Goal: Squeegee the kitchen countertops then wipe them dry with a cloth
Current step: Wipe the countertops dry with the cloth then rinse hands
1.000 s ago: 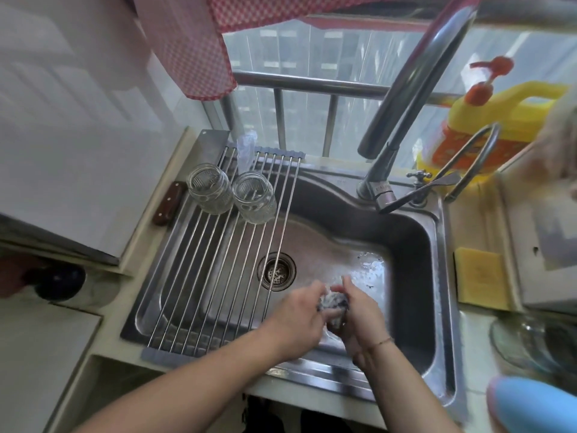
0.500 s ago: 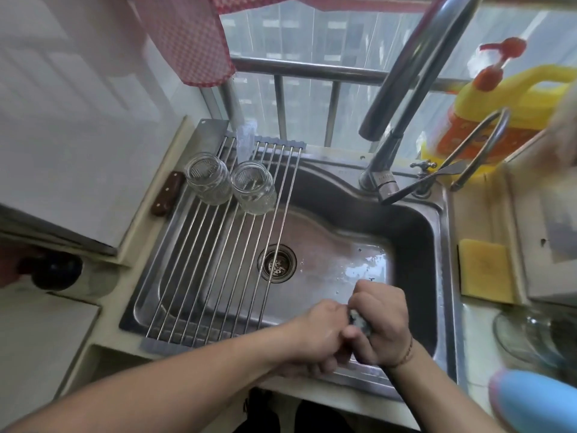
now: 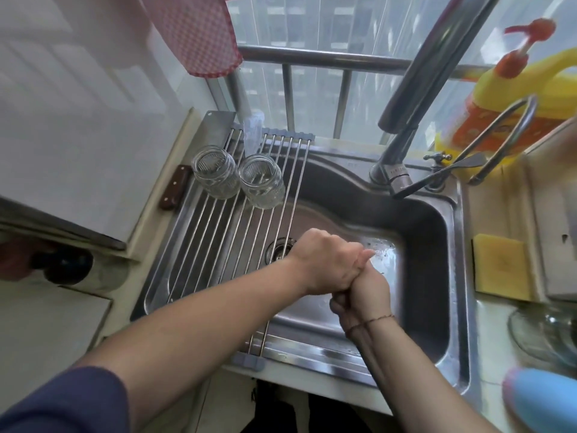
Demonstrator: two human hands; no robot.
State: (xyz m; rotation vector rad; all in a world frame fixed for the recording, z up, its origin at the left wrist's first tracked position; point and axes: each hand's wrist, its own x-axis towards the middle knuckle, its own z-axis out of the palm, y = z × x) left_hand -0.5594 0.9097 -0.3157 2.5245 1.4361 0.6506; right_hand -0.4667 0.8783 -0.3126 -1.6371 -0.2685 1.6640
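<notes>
Both fists are clenched together over the steel sink [image 3: 437,245], right of the drain. My left hand [image 3: 324,264] lies on top, knuckles up, pressed against my right hand [image 3: 365,289], which is turned thumb-up beneath it. The grey-blue cloth seen between them a moment ago is squeezed inside the two fists and does not show. The pale countertop [image 3: 46,323] runs left of the sink and continues as a narrow strip on the right. No squeegee is in sight.
A roll-up wire rack [image 3: 218,245] covers the sink's left half and carries two glass jars [image 3: 215,173]. A brown-handled knife [image 3: 175,190] lies at its left edge. Faucet [image 3: 421,89] behind; yellow sponge [image 3: 499,270], detergent bottle [image 3: 515,98], glass lid [image 3: 546,332] on the right.
The hands have twisted against each other on the cloth: the left rolled over the top, the right turned under. The cloth, visible a second ago, is now hidden in the fists.
</notes>
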